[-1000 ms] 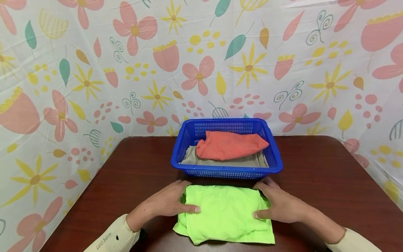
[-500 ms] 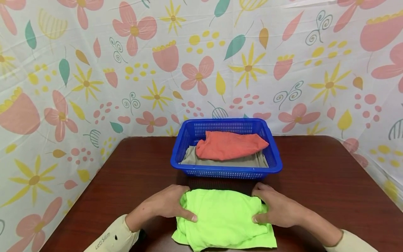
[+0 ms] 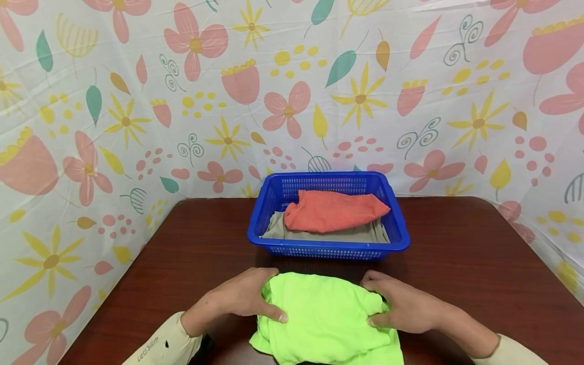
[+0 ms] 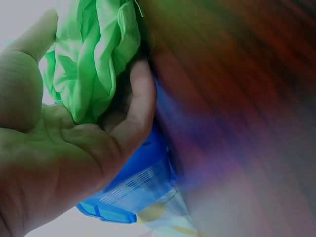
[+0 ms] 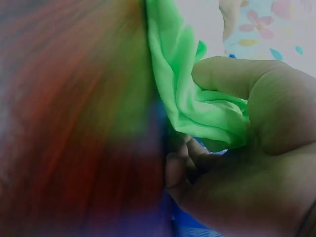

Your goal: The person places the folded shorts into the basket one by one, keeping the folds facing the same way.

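Observation:
A folded neon-green cloth (image 3: pixel 326 317), seemingly a garment, lies on the table in front of the basket. My left hand (image 3: pixel 246 294) holds its left side, thumb on top. In the left wrist view the fingers of the left hand (image 4: pixel 64 148) curl below the bunched green folds (image 4: pixel 89 64). My right hand (image 3: pixel 406 306) grips the opposite side, its thumb pressing the top. The right wrist view shows the right hand (image 5: pixel 256 163) with the cloth's side folds (image 5: pixel 207 113) between thumb and fingers. Some fingertips are hidden under the cloth.
Just beyond the cloth stands a blue perforated basket (image 3: pixel 328 247). Inside it, a folded coral cloth (image 3: pixel 335 210) lies over a grey-beige cloth (image 3: pixel 319 235). The dark wooden table (image 3: pixel 196 238) reaches back to a flower-printed curtain (image 3: pixel 292 101).
Both hands and the green cloth have shifted slightly toward me. The fingers have closed further round the cloth's sides, and its near edge now runs out of the head view. The basket has stayed put.

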Demonstrator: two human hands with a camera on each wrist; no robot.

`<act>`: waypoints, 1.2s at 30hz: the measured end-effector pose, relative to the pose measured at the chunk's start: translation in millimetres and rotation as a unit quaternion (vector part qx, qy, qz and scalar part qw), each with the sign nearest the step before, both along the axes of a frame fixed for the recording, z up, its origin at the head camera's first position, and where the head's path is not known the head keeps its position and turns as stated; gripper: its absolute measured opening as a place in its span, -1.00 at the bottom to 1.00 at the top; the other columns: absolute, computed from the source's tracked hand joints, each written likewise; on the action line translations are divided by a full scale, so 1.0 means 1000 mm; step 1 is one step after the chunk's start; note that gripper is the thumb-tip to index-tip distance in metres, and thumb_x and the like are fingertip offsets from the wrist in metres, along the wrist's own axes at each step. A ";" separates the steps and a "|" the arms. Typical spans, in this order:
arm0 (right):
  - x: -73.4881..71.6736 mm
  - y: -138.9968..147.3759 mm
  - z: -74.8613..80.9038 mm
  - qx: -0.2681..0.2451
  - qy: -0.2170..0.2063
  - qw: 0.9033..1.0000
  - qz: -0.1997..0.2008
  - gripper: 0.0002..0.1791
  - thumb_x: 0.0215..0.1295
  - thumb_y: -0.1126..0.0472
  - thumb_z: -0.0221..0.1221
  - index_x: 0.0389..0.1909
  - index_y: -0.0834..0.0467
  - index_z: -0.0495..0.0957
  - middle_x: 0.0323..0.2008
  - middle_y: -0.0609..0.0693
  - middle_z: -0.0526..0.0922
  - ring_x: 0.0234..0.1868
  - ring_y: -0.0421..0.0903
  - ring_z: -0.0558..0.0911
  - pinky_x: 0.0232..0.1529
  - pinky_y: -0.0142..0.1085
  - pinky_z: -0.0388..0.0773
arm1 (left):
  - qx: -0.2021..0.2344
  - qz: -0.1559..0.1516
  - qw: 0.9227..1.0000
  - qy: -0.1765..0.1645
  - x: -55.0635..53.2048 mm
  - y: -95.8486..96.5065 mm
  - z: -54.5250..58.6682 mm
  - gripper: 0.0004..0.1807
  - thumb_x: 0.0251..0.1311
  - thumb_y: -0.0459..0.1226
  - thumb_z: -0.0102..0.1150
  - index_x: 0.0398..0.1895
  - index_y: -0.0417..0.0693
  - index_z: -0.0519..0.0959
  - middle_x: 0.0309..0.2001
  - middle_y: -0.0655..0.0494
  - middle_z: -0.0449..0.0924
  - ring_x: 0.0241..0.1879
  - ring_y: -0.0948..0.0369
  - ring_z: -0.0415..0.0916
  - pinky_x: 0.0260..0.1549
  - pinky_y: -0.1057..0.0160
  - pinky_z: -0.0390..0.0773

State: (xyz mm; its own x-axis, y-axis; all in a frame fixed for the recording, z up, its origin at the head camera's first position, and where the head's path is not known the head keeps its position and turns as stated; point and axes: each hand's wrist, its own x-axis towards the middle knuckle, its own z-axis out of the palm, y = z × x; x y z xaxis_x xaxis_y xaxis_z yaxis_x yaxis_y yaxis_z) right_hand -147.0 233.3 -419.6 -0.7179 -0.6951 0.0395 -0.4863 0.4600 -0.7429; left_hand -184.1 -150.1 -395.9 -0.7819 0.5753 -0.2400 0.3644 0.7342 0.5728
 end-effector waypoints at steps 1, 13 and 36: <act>0.000 0.000 0.000 -0.015 -0.005 1.000 0.011 -0.74 0.33 0.19 0.43 -0.05 -0.15 0.65 -0.04 -0.15 0.53 -0.02 -0.26 0.48 -0.10 -0.36 0.49 | 0.009 -0.002 1.000 -0.007 0.000 0.000 0.000 0.07 -0.02 0.25 0.62 0.42 -0.23 0.46 0.18 0.08 0.65 0.17 0.14 0.58 0.18 0.07 0.58; 0.007 0.006 0.005 -0.141 -0.279 0.949 -0.034 -0.21 0.48 0.37 0.21 0.54 0.57 0.04 0.32 0.27 0.54 0.14 -0.22 0.63 0.06 -0.32 0.65 | 0.128 -0.015 0.982 -0.138 -0.003 -0.002 -0.002 -0.18 0.07 -0.09 0.68 0.36 -0.13 0.48 0.01 0.20 0.70 0.02 0.22 0.63 0.09 0.22 0.61; 0.005 -0.001 -0.001 -0.221 -0.383 0.897 0.007 -0.44 0.54 0.36 0.20 0.44 0.42 0.29 0.22 0.27 0.64 0.17 0.07 0.70 0.11 -0.06 0.70 | 0.228 -0.027 0.941 -0.250 -0.003 0.000 -0.007 -0.31 0.20 -0.29 0.58 0.36 -0.10 0.47 0.05 0.07 0.74 0.08 0.12 0.68 0.10 0.23 0.65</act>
